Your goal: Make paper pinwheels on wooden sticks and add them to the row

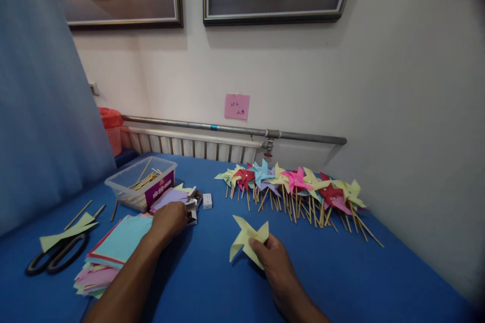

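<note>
Between the thumb and fingers of my right hand (275, 257) is a pale yellow paper pinwheel (244, 238), its points folded in to the middle and no stick visible on it. My left hand (172, 219) reaches over to a small open box (193, 214). Its fingers are curled at the box, and their tips are hidden, so what they pinch cannot be made out. Beside that box lie another open box of small metal pieces (196, 196) and a small white box (207, 201). Under my left forearm is a stack of coloured paper squares (121, 242).
Several finished pinwheels on sticks (295, 181) lie in a row at the back right. A clear plastic tub (125, 189) holds wooden sticks. Black-handled scissors (66, 252) and paper scraps lie at the left, near a blue curtain (45, 86). A pipe (189, 123) runs along the wall.
</note>
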Action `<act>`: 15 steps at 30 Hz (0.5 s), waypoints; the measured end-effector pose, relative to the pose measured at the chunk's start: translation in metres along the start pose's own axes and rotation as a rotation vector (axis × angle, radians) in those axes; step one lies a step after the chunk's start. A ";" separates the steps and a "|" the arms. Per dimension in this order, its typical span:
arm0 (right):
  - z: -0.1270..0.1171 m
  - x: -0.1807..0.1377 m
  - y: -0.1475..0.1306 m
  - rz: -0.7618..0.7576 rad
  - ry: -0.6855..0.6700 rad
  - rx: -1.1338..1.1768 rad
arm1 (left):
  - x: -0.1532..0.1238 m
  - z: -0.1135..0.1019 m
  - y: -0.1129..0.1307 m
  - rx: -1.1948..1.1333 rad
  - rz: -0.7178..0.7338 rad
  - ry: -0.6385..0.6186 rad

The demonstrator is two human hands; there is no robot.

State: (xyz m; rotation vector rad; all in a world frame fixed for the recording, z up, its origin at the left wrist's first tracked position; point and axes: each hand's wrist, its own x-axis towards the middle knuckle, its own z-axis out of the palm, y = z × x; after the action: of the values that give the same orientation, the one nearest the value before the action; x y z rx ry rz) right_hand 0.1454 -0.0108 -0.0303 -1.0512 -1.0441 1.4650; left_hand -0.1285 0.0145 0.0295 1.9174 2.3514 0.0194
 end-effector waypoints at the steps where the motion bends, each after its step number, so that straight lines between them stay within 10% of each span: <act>1: 0.000 0.000 0.000 0.002 -0.002 0.004 | 0.000 0.001 0.000 0.006 -0.004 0.007; 15: -0.001 0.001 0.000 0.012 0.017 -0.035 | 0.002 0.007 0.004 0.022 -0.008 0.048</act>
State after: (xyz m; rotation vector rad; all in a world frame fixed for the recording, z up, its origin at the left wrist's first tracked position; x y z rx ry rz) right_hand 0.1459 -0.0098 -0.0309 -1.0944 -1.0563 1.4501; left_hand -0.1245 0.0168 0.0231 1.9385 2.3996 0.0395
